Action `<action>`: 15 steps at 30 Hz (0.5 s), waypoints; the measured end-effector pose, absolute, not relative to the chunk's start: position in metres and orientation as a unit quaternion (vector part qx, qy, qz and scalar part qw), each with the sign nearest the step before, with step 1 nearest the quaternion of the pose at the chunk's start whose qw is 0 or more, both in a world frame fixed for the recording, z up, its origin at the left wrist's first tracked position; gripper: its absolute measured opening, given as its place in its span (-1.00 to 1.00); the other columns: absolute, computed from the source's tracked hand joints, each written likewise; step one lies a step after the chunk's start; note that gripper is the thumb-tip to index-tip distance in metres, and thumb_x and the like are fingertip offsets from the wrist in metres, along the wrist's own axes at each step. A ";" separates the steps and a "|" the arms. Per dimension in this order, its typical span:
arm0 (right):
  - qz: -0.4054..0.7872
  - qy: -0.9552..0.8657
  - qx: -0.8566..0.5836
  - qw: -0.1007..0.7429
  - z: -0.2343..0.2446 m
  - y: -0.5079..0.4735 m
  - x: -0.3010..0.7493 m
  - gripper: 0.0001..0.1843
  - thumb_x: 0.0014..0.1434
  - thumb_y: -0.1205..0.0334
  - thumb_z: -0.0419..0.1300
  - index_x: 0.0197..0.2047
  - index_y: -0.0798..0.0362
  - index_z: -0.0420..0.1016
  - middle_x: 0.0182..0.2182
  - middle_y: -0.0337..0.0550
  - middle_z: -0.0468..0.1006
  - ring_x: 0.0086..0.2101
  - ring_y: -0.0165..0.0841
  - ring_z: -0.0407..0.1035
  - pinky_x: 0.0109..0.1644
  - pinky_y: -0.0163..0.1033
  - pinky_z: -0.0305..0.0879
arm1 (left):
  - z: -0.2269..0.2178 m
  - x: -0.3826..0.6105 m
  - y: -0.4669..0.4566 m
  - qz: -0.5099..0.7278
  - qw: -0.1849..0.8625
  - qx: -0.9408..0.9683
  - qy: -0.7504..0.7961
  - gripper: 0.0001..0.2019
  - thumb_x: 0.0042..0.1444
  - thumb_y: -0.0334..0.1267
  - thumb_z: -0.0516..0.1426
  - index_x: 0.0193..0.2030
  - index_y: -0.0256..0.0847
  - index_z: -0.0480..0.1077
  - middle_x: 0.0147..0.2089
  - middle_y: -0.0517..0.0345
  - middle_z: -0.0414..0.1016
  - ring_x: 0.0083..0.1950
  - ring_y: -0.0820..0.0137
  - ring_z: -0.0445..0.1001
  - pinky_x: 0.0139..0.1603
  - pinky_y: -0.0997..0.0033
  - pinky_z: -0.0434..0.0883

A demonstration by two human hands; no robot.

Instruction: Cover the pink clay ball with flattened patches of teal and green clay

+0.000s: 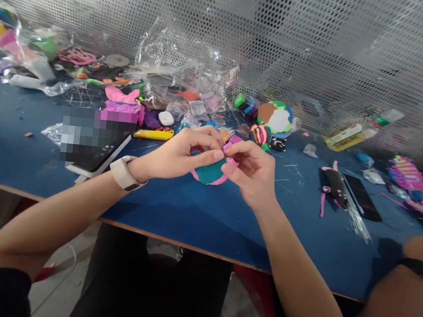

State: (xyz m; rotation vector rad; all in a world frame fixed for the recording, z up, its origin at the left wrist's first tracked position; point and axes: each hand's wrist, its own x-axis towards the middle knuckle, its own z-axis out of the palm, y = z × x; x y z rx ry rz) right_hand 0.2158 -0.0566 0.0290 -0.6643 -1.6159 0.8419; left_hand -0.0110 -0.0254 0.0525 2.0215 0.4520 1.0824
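Observation:
A teal modelling clay piece (210,172) with a pink rim is between my two hands, above the blue table. My left hand (187,151) is closed on its left side, thumb along the top. From the right, my right hand (253,170) pinches at the upper edge, thumb and forefinger on the clay. A small purple bit of clay (232,141) shows by the fingertips of my right hand. My fingers hide much of the piece's upper part.
Left of my hands lie a yellow utility knife (153,134) and a dark tablet-like device (97,146). Clear plastic wrap (191,65) and clay models line the mesh wall. A phone (362,197) and bottle (365,132) lie right, near another person's arm (403,305).

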 end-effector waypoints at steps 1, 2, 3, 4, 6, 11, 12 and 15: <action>0.360 -0.685 -0.291 0.562 0.031 -0.059 0.215 -0.73 0.24 0.01 0.65 -0.11 -0.11 0.75 -0.25 -0.29 0.72 -0.32 -0.40 0.52 -0.21 -0.25 0.52 | 0.052 -0.010 -0.026 0.430 0.397 0.791 0.176 -0.52 0.51 0.20 0.27 -0.22 -0.17 0.70 -0.10 -0.05 0.65 -0.05 0.27 0.56 0.02 0.29 0.54; 0.361 -0.684 -0.298 0.560 0.032 -0.060 0.214 -0.71 0.23 0.00 0.65 -0.12 -0.10 0.73 -0.25 -0.29 0.71 -0.32 -0.40 0.52 -0.21 -0.24 0.52 | 0.051 -0.009 -0.026 0.435 0.404 0.784 0.179 -0.52 0.51 0.20 0.26 -0.21 -0.18 0.69 -0.11 -0.04 0.64 -0.08 0.29 0.55 -0.03 0.31 0.53; 0.361 -0.681 -0.305 0.559 0.033 -0.062 0.214 -0.69 0.22 -0.02 0.66 -0.13 -0.10 0.72 -0.26 -0.28 0.71 -0.31 -0.39 0.53 -0.20 -0.23 0.52 | 0.050 -0.009 -0.027 0.440 0.413 0.775 0.185 -0.51 0.51 0.21 0.26 -0.20 -0.19 0.68 -0.13 -0.03 0.62 -0.13 0.32 0.54 -0.10 0.34 0.52; 0.363 -0.677 -0.314 0.558 0.033 -0.062 0.214 -0.68 0.21 -0.05 0.66 -0.13 -0.10 0.72 -0.27 -0.28 0.70 -0.31 -0.38 0.53 -0.20 -0.22 0.52 | 0.049 -0.009 -0.027 0.445 0.424 0.765 0.193 -0.51 0.51 0.22 0.27 -0.19 -0.20 0.67 -0.16 -0.01 0.61 -0.20 0.35 0.51 -0.19 0.36 0.50; 0.368 -0.669 -0.331 0.555 0.033 -0.062 0.216 -0.66 0.21 -0.10 0.65 -0.13 -0.11 0.73 -0.27 -0.26 0.70 -0.29 -0.35 0.53 -0.20 -0.20 0.53 | 0.048 -0.009 -0.026 0.455 0.445 0.745 0.201 -0.51 0.48 0.23 0.30 -0.19 -0.22 0.63 -0.20 0.04 0.58 -0.30 0.41 0.46 -0.32 0.40 0.45; 0.382 -0.659 -0.326 0.560 0.031 -0.060 0.219 -0.69 0.24 -0.10 0.64 -0.10 -0.15 0.75 -0.25 -0.24 0.71 -0.26 -0.32 0.56 -0.18 -0.18 0.53 | 0.047 -0.010 -0.023 0.477 0.436 0.743 0.175 -0.53 0.41 0.21 0.38 -0.21 -0.22 0.61 -0.18 0.02 0.62 -0.26 0.41 0.53 -0.28 0.40 0.53; 0.387 -0.656 -0.322 0.563 0.032 -0.060 0.218 -0.69 0.23 -0.10 0.65 -0.11 -0.15 0.75 -0.26 -0.25 0.71 -0.28 -0.33 0.55 -0.19 -0.19 0.52 | 0.047 -0.010 -0.023 0.481 0.424 0.748 0.173 -0.53 0.41 0.21 0.38 -0.22 -0.22 0.62 -0.17 0.01 0.63 -0.24 0.40 0.56 -0.26 0.39 0.55; 0.400 -0.641 -0.324 0.570 0.033 -0.060 0.217 -0.65 0.19 -0.11 0.67 -0.15 -0.14 0.73 -0.28 -0.27 0.69 -0.33 -0.36 0.50 -0.26 -0.21 0.48 | 0.045 -0.009 -0.023 0.504 0.379 0.756 0.177 -0.53 0.42 0.22 0.37 -0.22 -0.21 0.64 -0.15 -0.02 0.66 -0.18 0.35 0.61 -0.21 0.35 0.58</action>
